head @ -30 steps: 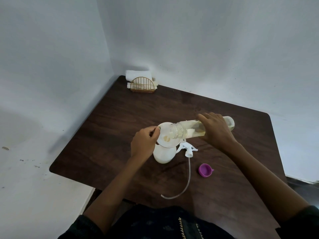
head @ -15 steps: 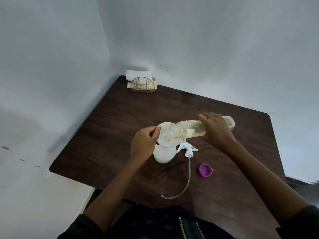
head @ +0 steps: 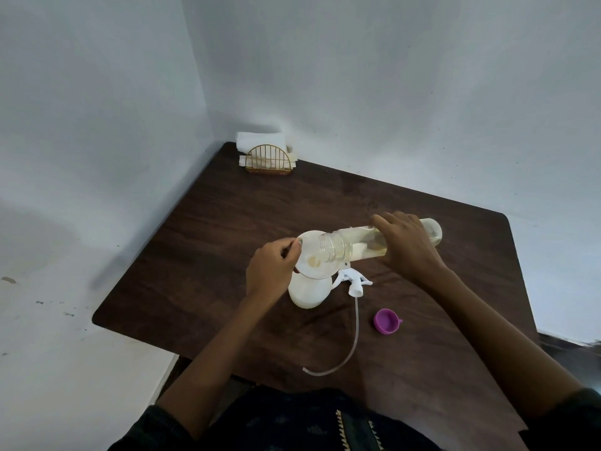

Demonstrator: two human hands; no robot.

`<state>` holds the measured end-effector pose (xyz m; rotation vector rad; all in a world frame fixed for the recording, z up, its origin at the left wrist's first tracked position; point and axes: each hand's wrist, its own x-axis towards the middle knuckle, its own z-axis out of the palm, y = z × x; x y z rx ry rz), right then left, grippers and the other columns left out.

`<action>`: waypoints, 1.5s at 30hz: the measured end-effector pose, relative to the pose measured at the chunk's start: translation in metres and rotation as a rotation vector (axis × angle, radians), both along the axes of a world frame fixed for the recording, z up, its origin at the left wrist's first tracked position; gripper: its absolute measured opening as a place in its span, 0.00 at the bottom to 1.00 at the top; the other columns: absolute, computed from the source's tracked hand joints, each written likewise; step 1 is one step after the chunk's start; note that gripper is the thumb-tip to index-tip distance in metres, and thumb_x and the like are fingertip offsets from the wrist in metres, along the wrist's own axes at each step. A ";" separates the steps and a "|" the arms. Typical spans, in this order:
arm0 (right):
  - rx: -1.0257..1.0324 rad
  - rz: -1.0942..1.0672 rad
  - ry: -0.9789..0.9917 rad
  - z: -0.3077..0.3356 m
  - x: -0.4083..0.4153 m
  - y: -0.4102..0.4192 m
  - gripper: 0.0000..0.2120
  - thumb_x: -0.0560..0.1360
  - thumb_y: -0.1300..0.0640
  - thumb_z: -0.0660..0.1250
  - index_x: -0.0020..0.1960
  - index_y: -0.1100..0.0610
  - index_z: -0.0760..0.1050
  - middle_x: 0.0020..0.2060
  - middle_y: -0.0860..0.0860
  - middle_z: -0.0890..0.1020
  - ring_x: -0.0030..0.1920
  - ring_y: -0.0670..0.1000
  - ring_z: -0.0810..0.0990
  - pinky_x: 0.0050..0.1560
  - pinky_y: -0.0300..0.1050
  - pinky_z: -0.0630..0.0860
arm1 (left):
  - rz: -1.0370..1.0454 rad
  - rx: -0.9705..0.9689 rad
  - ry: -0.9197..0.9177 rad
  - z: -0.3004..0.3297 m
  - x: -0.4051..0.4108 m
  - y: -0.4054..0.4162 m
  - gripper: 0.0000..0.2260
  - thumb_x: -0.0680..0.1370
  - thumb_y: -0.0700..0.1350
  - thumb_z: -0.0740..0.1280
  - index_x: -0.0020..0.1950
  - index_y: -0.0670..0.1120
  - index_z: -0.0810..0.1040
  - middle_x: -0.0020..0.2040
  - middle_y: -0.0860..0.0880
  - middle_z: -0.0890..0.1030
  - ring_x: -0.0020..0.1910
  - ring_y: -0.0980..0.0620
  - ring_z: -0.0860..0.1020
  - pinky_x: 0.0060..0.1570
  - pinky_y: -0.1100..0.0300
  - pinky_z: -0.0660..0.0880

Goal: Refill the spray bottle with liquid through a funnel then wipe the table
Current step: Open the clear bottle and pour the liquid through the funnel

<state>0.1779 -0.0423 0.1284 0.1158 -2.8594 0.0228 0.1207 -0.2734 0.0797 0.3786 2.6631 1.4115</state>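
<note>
A white spray bottle body [head: 307, 292] stands on the dark wooden table [head: 208, 255] with a white funnel [head: 309, 265] set in its neck. My left hand [head: 271, 271] pinches the funnel's left rim. My right hand [head: 406, 247] grips a clear bottle [head: 354, 244] of pale yellow liquid, tipped almost flat with its open mouth over the funnel. A small pool of liquid lies in the funnel. The white spray head [head: 353, 283] with its long clear tube [head: 354, 340] lies on the table just right of the spray bottle.
A purple cap [head: 386, 321] lies on the table to the right of the tube. A gold wire napkin holder [head: 268, 160] with white napkins stands in the far left corner against the white walls. The table's near edge is at my body.
</note>
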 end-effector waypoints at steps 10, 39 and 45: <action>0.004 0.001 0.001 0.000 0.000 0.000 0.23 0.56 0.64 0.79 0.48 0.59 0.75 0.38 0.55 0.81 0.38 0.57 0.77 0.42 0.50 0.72 | 0.005 0.013 -0.008 -0.001 0.000 0.000 0.15 0.79 0.51 0.61 0.35 0.47 0.77 0.27 0.51 0.75 0.30 0.50 0.78 0.30 0.56 0.68; 0.036 -0.007 -0.017 -0.001 -0.001 0.001 0.24 0.55 0.63 0.79 0.48 0.58 0.75 0.40 0.54 0.81 0.39 0.56 0.77 0.42 0.49 0.72 | 0.016 -0.013 -0.013 0.002 0.003 -0.001 0.14 0.80 0.51 0.60 0.41 0.47 0.80 0.31 0.49 0.79 0.32 0.50 0.79 0.31 0.55 0.70; 0.024 -0.006 -0.003 0.000 0.000 0.000 0.23 0.55 0.64 0.79 0.48 0.59 0.75 0.40 0.55 0.81 0.39 0.58 0.77 0.43 0.51 0.72 | 0.018 -0.015 -0.005 -0.001 0.001 0.000 0.15 0.80 0.52 0.60 0.38 0.46 0.78 0.30 0.49 0.77 0.32 0.49 0.79 0.31 0.53 0.71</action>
